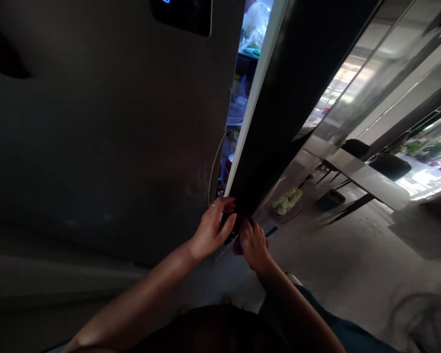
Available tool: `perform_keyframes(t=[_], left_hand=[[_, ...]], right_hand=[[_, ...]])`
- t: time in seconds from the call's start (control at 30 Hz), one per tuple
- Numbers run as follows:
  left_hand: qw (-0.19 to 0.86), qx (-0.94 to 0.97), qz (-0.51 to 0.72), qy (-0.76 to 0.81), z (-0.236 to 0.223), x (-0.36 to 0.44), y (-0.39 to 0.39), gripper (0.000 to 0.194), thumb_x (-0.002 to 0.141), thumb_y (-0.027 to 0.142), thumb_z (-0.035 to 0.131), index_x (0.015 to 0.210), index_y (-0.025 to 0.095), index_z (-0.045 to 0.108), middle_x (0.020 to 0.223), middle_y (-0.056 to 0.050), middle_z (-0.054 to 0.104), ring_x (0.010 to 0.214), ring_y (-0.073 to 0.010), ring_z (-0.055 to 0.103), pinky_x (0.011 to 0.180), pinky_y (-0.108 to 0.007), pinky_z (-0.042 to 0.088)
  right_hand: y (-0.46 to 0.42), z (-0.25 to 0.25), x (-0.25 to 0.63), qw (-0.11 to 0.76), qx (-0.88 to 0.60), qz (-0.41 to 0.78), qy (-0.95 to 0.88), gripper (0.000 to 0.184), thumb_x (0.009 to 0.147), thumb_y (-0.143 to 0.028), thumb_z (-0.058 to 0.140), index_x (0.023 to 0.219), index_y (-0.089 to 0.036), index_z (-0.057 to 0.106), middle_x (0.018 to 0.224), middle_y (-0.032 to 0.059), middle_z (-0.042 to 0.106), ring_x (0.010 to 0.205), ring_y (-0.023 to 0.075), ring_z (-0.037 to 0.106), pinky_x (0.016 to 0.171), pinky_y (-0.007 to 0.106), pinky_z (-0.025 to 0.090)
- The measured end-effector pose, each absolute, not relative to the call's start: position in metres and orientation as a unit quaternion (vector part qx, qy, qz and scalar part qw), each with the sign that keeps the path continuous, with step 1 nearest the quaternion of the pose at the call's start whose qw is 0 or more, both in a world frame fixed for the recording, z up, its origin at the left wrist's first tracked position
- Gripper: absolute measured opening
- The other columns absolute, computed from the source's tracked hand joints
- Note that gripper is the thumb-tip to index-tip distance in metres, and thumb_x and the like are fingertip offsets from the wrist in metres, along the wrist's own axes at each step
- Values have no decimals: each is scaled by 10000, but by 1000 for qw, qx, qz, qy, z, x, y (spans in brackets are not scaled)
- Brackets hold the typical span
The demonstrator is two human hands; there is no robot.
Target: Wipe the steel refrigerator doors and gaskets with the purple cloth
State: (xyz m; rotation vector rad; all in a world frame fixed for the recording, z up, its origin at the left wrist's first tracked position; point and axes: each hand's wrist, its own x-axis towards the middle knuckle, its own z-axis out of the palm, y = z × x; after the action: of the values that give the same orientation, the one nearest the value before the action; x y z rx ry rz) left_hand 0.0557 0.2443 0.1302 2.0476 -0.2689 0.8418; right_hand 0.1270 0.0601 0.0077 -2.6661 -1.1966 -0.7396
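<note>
A dark grey fridge door [132,127] fills the left of the view. Beside it a second door [279,83] stands ajar, showing its pale inner edge and a lit gap. My left hand [215,225] is at the low end of this edge, thumb and fingers apart, with a ring on one finger. Close on its right, my right hand [253,240] presses a dark purple cloth [237,246] to the dark door face. Most of the cloth is hidden under the hand.
Bagged food [255,27] and a can [230,161] show inside the fridge. On the right are a light table [382,181], dark chairs [391,166], a bin [330,199] and a yellow-green bag [287,201] on the grey floor [316,260].
</note>
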Motion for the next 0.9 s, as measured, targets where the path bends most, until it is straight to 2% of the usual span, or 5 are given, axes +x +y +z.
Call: perform_keyframes(t=[0.07,0.17,0.33,0.73,0.9], left_hand=[[403,858,294,-126,132,62,242,327,1073,274,593,1397,235,601,1250,-106,765,1121,-235,778,988,-411,654],[357,897,236,-112,132,73,243,368,1063,259,557,1427,227,598,1370,-127,753,1258,-280,752,1099,-480,627],[296,919,256,-49,128,96,251,441,1056,271,536,1482,161,568,1426,-187,730,1340,-344,716,1151,-529,596],[239,918,313,45,109,153,264,645,1012,375,637,1560,65,497,1518,-279,644,1441,-438,627,1222,-609,517],[251,916,307,55,103,160,259,695,993,389,657,1584,74,474,1542,-288,629,1482,-447,595,1257,-639,485]], right_hand=[[64,-14,120,71,-887,-184,-417,593,912,-49,558,1473,-191,685,1484,150,734,1159,274,726,940,361,627],[56,-38,109,95,-882,-138,-440,611,743,17,595,1292,-197,755,1292,95,811,1013,225,766,812,274,619],[21,-67,103,128,-879,-117,-445,525,612,-20,624,1073,-221,775,1135,83,814,911,235,786,748,271,636],[-31,-87,116,241,-881,-149,-378,758,622,-4,524,1246,-340,792,1274,73,820,1075,323,830,902,403,728],[-31,-91,127,257,-882,-125,-374,751,712,-12,495,1304,-374,783,1263,57,826,1107,333,836,940,429,734]])
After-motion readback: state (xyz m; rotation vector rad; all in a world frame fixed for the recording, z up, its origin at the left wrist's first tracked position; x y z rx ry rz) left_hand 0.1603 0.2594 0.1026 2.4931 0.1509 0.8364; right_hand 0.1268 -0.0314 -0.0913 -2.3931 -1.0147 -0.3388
